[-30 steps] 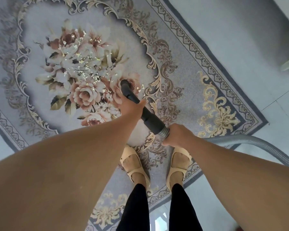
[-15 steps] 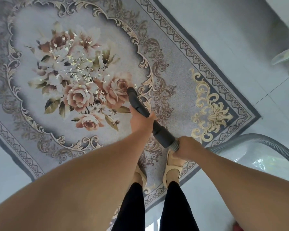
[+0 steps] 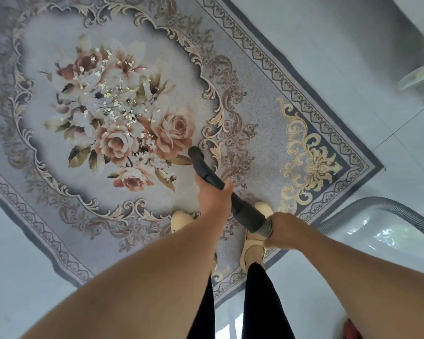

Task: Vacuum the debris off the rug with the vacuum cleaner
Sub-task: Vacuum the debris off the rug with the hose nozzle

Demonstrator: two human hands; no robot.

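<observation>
Well, the left hand [image 3: 214, 195] and right hand [image 3: 288, 231] (2 firm grips) have fingers curled round the dark vacuum tube [image 3: 212, 173]. Its mouth is over the floral rug [image 3: 255, 106], just short of the scattered debris [image 3: 113, 101].

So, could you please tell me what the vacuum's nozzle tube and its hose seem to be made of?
The nozzle tube: probably hard plastic, dark grey and matte; it is straight with a dull sheen. The hose: likely flexible plastic, light grey; fine ribs run along its curve.
</observation>
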